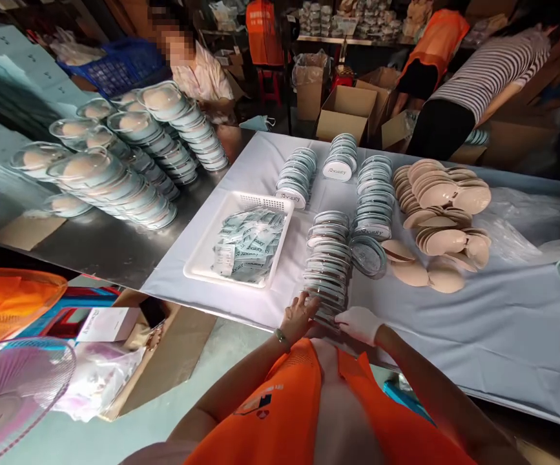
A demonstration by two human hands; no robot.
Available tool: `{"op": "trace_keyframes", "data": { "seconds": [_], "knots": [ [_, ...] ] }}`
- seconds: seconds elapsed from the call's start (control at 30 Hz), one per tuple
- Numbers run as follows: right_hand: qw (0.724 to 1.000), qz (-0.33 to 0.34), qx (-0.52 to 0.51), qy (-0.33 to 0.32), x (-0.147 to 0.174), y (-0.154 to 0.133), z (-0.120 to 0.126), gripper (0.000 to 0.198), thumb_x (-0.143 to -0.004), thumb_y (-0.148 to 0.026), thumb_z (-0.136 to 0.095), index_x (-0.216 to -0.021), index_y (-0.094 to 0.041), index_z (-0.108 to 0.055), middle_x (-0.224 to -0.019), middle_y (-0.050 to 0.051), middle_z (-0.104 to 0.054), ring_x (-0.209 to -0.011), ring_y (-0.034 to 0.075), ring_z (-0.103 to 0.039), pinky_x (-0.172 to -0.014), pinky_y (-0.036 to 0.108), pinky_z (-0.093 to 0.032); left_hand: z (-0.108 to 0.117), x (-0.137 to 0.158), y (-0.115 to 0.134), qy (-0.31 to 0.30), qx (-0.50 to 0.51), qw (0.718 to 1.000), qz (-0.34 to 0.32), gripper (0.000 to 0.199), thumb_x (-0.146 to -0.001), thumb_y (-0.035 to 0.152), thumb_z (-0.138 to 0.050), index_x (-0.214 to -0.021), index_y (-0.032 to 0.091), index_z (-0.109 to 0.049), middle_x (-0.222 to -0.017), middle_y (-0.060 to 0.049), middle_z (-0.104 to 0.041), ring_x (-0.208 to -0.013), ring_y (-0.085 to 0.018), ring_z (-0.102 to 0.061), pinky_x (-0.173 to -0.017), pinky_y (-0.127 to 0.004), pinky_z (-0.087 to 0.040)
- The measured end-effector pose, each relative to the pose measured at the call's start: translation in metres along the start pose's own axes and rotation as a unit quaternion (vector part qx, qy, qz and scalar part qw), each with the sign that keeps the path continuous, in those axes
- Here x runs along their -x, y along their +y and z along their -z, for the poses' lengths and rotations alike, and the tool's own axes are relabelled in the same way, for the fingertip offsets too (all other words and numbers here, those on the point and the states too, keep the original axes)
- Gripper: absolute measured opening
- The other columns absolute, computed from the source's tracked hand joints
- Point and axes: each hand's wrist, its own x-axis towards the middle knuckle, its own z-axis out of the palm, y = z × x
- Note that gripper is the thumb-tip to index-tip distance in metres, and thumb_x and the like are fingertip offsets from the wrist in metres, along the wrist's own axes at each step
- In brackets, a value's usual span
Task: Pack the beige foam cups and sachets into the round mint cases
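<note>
A long row of round, clear plastic cases with pale teal rims [328, 258] stands on edge in front of me. At its near end, my left hand [300, 316] has its bent fingers over the left side of the last cases. My right hand [361, 324], in a white glove, closes on the near end from the right, its fingertips partly hidden by the cases. Beside the row lies a single round case [367, 256]. Beige bra cups [447, 187] are heaped in nested stacks to the right. Left of the row, a white plastic basket [197, 258] holds printed sachets.
More case rows [296, 171] stand behind, some with "beauty" labels. Tall stacks of filled cases [115, 187] lean on the metal table [129, 258]. Clear plastic bags [517, 226] lie at right. Several people work behind, among cardboard boxes [347, 113]. A pink basket [18, 387] is lower left.
</note>
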Motion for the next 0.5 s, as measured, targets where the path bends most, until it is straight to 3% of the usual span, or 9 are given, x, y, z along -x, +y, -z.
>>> {"op": "trace_keyframes", "data": {
  "seconds": [0.07,0.13,0.2,0.3,0.37,0.43,0.5],
  "knots": [
    [0.998,0.024,-0.046,0.033,0.001,0.009,0.025,0.023,-0.095,-0.023,-0.059,-0.088,-0.023,-0.080,-0.080,0.003,-0.077,-0.076,0.018,-0.073,-0.072,0.024,-0.053,0.006,-0.006,-0.005,-0.006,0.006,1.000,0.007,0.077,-0.083,0.033,-0.087,-0.151,0.039,-0.052,-0.151,-0.012,-0.053,-0.125,-0.034,-0.061,-0.083,-0.040,-0.063],
    [0.985,0.004,-0.075,0.154,-0.015,0.011,0.045,0.035,-0.103,-0.025,-0.046,-0.108,-0.022,-0.080,-0.098,0.005,-0.079,-0.090,0.018,-0.073,-0.082,0.026,-0.054,0.011,-0.010,-0.010,0.001,0.016,1.000,0.000,0.084,-0.076,0.041,-0.091,-0.151,0.036,-0.053,-0.147,-0.013,-0.055,-0.126,-0.036,-0.060,-0.089,-0.044,-0.061],
    [0.959,-0.034,-0.060,0.275,-0.047,0.008,0.055,0.035,-0.102,-0.029,-0.049,-0.122,-0.019,-0.076,-0.113,0.010,-0.078,-0.103,0.022,-0.072,-0.095,0.032,-0.054,0.012,-0.014,-0.016,0.023,0.029,0.999,-0.037,0.098,-0.066,0.051,-0.096,-0.152,0.031,-0.053,-0.148,-0.017,-0.055,-0.130,-0.039,-0.057,-0.100,-0.052,-0.056],
    [0.938,-0.052,-0.026,0.342,-0.099,0.013,0.049,0.039,-0.095,-0.028,-0.060,-0.129,-0.015,-0.074,-0.127,0.016,-0.072,-0.116,0.030,-0.066,-0.105,0.042,-0.051,0.010,-0.031,-0.027,0.064,0.085,0.987,-0.116,0.116,-0.060,0.070,-0.092,-0.157,0.026,-0.048,-0.158,-0.021,-0.046,-0.147,-0.047,-0.041,-0.119,-0.066,-0.035],
    [0.904,-0.089,-0.047,0.416,-0.124,0.031,0.037,0.040,-0.096,-0.030,-0.057,-0.129,-0.013,-0.071,-0.131,0.018,-0.069,-0.121,0.031,-0.062,-0.109,0.047,-0.049,0.008,-0.054,-0.034,0.098,0.164,0.975,-0.117,0.105,-0.077,0.075,-0.076,-0.162,0.025,-0.040,-0.168,-0.021,-0.035,-0.157,-0.046,-0.026,-0.124,-0.068,-0.024],
    [0.849,-0.146,-0.096,0.498,-0.139,0.058,0.023,0.046,-0.098,-0.033,-0.049,-0.134,-0.010,-0.066,-0.134,0.020,-0.066,-0.127,0.031,-0.059,-0.113,0.051,-0.046,0.007,-0.086,-0.038,0.142,0.263,0.953,-0.048,0.083,-0.098,0.068,-0.051,-0.166,0.023,-0.032,-0.174,-0.019,-0.025,-0.163,-0.039,-0.015,-0.127,-0.063,-0.022],
    [0.830,-0.168,-0.125,0.516,-0.152,0.082,0.010,0.052,-0.099,-0.037,-0.045,-0.139,-0.006,-0.059,-0.137,0.024,-0.062,-0.132,0.032,-0.055,-0.116,0.054,-0.044,0.005,-0.122,-0.034,0.162,0.350,0.922,0.031,0.071,-0.106,0.058,-0.034,-0.168,0.022,-0.027,-0.177,-0.016,-0.018,-0.165,-0.032,-0.011,-0.129,-0.056,-0.024]
  ]
}}
